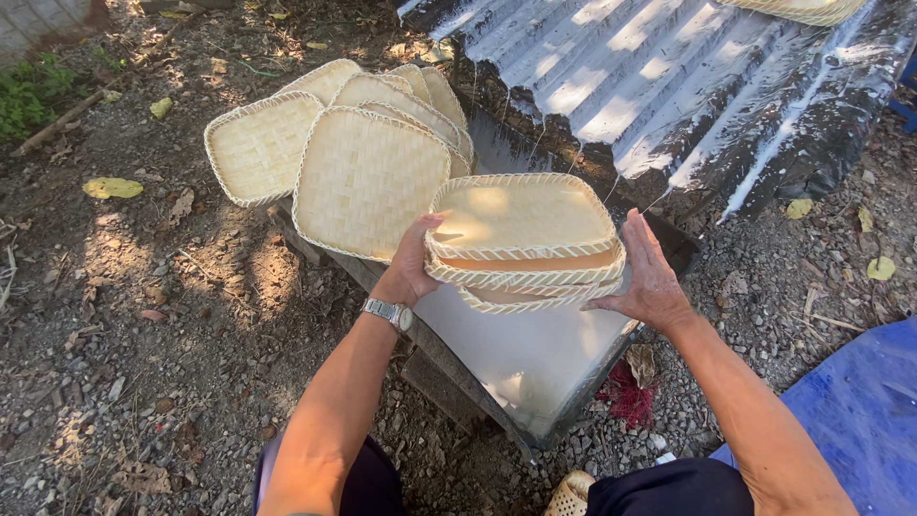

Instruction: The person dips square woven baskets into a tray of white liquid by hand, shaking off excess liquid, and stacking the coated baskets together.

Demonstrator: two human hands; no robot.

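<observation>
Top-edge woven tray [798, 8] cut off; spread trays [368, 177] overlap, rear ones mostly hidden.

You wore a silver metal-link wristwatch [389, 312] on your left wrist, dark trousers [669, 487] over both knees, and both forearms were bare, without sleeves.

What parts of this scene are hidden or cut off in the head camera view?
- Lower trays in the stack of pale woven bamboo trays: hidden by the top tray.
- Left hand fingers: behind the stack.
- Overlapping woven trays leaning behind: exact count unclear.
- Woven tray on the corrugated metal sheet: cut by the top edge.
</observation>
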